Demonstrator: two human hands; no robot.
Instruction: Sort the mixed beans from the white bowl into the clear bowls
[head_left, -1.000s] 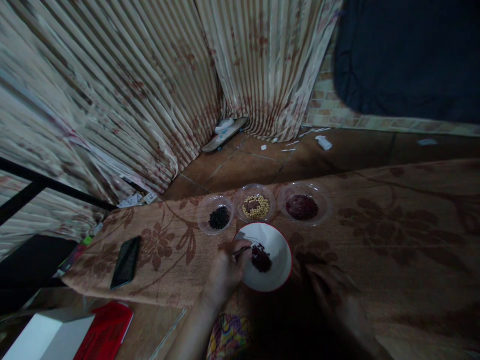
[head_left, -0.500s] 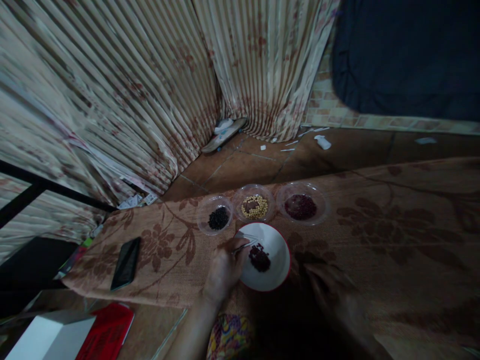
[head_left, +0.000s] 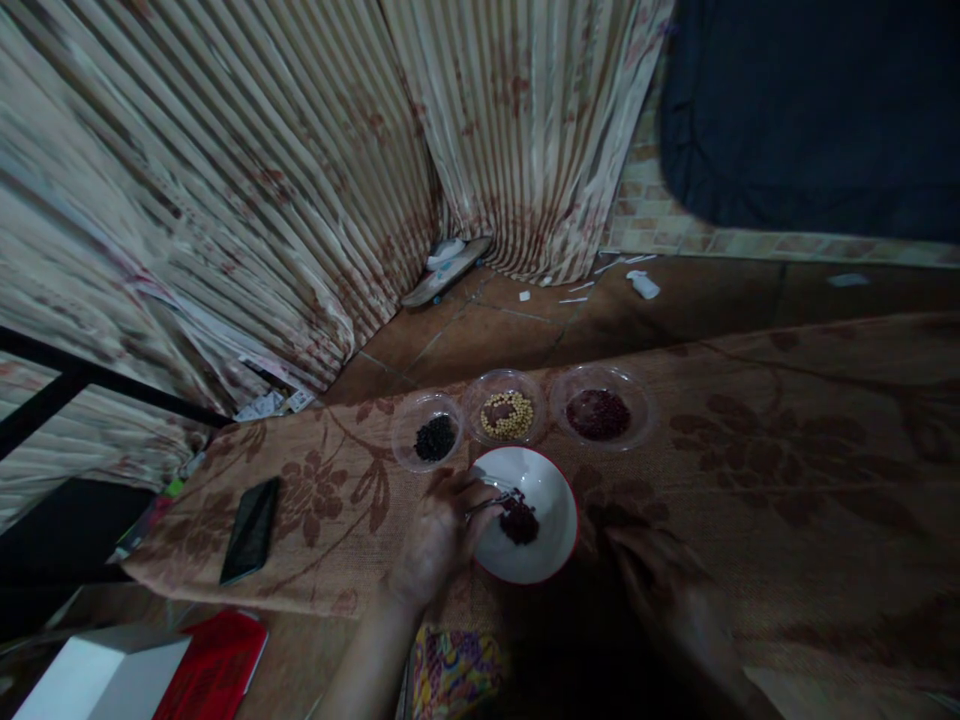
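Observation:
A white bowl with a red rim stands near the front of the cloth-covered table, with a small heap of dark red beans inside. My left hand is closed on metal tweezers at the bowl's left rim. The tips reach to the beans' upper edge; whether a bean is between them is too small to tell. To the right of the bowl, my right hand lies in deep shadow, its fingers hard to make out. Behind the bowl stand clear plastic dishes of black beans, yellow beans and dark red beans.
A dark phone lies on the left of the patterned tablecloth. At lower left are a white box and a red packet. Beyond the table, a skateboard and scraps lie on the tiled floor by the curtains.
My left hand has tilted and shifted, bringing the tweezers' tips down and right to the beans in the bowl. The right hand stays beside the bowl.

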